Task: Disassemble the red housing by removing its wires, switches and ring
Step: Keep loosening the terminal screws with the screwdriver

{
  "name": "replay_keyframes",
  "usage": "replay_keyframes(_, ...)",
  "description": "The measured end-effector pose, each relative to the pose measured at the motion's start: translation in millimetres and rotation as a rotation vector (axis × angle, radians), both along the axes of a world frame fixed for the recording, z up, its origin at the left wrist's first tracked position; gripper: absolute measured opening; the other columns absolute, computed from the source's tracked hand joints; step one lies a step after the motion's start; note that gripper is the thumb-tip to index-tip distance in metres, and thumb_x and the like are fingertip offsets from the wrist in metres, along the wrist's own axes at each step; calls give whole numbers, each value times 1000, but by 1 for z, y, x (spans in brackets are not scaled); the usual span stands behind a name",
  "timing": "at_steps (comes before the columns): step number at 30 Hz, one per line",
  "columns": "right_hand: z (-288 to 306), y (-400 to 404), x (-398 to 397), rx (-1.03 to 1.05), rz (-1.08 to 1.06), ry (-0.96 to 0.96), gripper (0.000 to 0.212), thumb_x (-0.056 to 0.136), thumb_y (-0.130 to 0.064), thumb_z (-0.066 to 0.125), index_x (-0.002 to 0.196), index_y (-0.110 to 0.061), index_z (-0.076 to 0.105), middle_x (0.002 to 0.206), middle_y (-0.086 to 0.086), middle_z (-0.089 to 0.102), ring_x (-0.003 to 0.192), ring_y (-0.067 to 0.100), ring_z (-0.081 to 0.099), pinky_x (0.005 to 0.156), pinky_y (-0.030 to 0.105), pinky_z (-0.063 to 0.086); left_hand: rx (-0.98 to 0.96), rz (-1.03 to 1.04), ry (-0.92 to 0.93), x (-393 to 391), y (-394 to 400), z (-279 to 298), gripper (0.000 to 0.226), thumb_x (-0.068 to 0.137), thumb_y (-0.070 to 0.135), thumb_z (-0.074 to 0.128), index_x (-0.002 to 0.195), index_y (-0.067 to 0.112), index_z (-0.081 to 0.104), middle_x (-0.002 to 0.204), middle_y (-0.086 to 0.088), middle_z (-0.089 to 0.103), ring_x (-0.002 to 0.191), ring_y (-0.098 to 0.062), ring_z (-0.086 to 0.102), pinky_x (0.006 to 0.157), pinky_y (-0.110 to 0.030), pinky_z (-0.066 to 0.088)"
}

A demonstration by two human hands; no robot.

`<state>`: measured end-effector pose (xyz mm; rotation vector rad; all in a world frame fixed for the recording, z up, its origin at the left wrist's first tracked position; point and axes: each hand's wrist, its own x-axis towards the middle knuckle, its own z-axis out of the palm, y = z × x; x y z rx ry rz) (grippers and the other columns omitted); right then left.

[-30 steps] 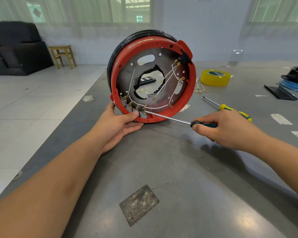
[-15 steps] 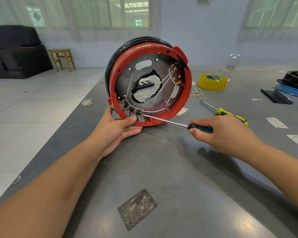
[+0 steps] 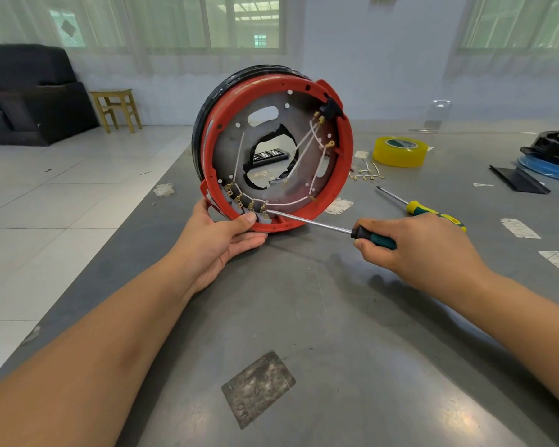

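Red housing (image 3: 342, 175) stands on edge on the grey table (image 3: 336, 317), tilted, open side toward the camera, near the table's left edge. Black ring (image 3: 204, 124) wraps its back rim. Grey metal plate (image 3: 229, 146) fills the inside, with a jagged central hole and two oval slots. White wires (image 3: 304, 146) cross the plate from a black switch (image 3: 331, 108) at the upper right rim down to a row of brass terminals (image 3: 239, 199) along the lower left rim; one more wire runs along the bottom.

Left hand (image 3: 220, 243) grips the housing's bottom edge — thumb pressed on the inside of the rim by the terminals, fingers curled under it against the table. Right hand (image 3: 423, 250) holds a screwdriver (image 3: 313, 223) with dark green handle, fingers wrapped round the handle; the shaft tip sits at the rightmost terminal, just beside the left thumb.

Further back on the table: roll of yellow tape (image 3: 400, 151), a second screwdriver (image 3: 417, 208) with yellow-green handle lying behind the right hand, loose wires (image 3: 367, 172) with brass ends between tape and housing. Black and blue parts (image 3: 549, 156) at the right edge — cannot tell what they are. Worn tape patch (image 3: 258, 388) on the table in front. Off the table, a black sofa (image 3: 26, 95) and wooden stool (image 3: 115, 108) stand on the tiled floor.
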<state>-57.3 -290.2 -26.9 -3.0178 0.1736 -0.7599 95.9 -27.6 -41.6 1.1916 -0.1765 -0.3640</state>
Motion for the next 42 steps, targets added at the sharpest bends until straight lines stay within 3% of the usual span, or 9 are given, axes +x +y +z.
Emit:
replay_keyframes(3, -1, 3, 0, -16, 27, -23, 45, 89, -67, 40, 115, -44, 68, 60, -14, 50, 57, 17, 54, 44, 23, 40, -18, 7, 9, 0, 0, 0, 63, 94, -7, 70, 144, 17, 40, 112, -25, 77, 95, -42, 78, 73, -40, 66)
replay_keyframes(7, -3, 4, -1, -84, 51, -21, 46, 93, -67, 34, 115, -41, 64, 73, -10, 66, 63, 20, 60, 47, 27, 47, -42, 9, 21, 2, 1, 0, 61, 94, -8, 70, 143, 16, 42, 111, -25, 77, 94, -42, 78, 73, -39, 66)
replay_keyframes(13, -4, 10, 0, -188, 71, 6, 44, 97, -64, 22, 119, -40, 52, 87, -10, 69, 69, 23, 63, 48, 30, 48, -59, -27, 27, 2, 0, -2, 62, 92, -7, 72, 144, 11, 43, 105, -23, 79, 95, -43, 78, 73, -39, 66)
replay_keyframes(26, -12, 8, -3, 134, 110, -31, 29, 96, -50, 56, 121, -41, 64, 97, -15, 74, 89, 18, 68, 67, 37, 55, -103, -21, 57, 4, 3, -4, 65, 86, 1, 81, 135, 18, 42, 109, -23, 78, 97, -44, 77, 74, -38, 65)
replay_keyframes(31, -14, 13, -4, 230, 93, -47, 43, 85, -45, 50, 125, -41, 67, 102, -17, 75, 92, 16, 70, 71, 34, 57, -70, 35, 74, 6, 3, -5, 65, 85, 6, 84, 133, 20, 44, 108, -20, 79, 89, -32, 80, 68, -27, 62)
replay_keyframes(35, -13, 16, -3, 322, 73, 1, 49, 82, -43, 52, 130, -41, 58, 94, -14, 71, 80, 18, 65, 70, 36, 54, -86, 45, 69, 5, 2, -4, 71, 79, 13, 88, 133, 22, 43, 110, -19, 79, 91, -30, 79, 72, -30, 63)
replay_keyframes(38, -13, 16, -6, 551, 153, -11, 43, 82, -29, 67, 122, -38, 56, 105, -23, 65, 87, 1, 60, 79, 27, 50, -116, 31, 69, 5, 2, -2, 74, 78, 14, 88, 135, 21, 43, 112, -22, 77, 99, -36, 78, 80, -39, 65)
replay_keyframes(40, -13, 16, -7, 630, 203, -55, 38, 82, -20, 75, 111, -38, 61, 107, -23, 65, 97, 0, 62, 84, 23, 49, -115, 24, 69, 5, 2, -2, 64, 88, 9, 82, 139, 19, 44, 110, -23, 77, 100, -39, 77, 81, -43, 65)
replay_keyframes(42, -12, 16, -9, 748, 204, -63, 34, 81, -20, 79, 103, -41, 64, 104, -20, 68, 91, 3, 66, 80, 24, 50, -97, 13, 65, 6, 3, -2, 61, 92, 7, 78, 142, 20, 46, 109, -21, 78, 103, -40, 77, 80, -44, 65)
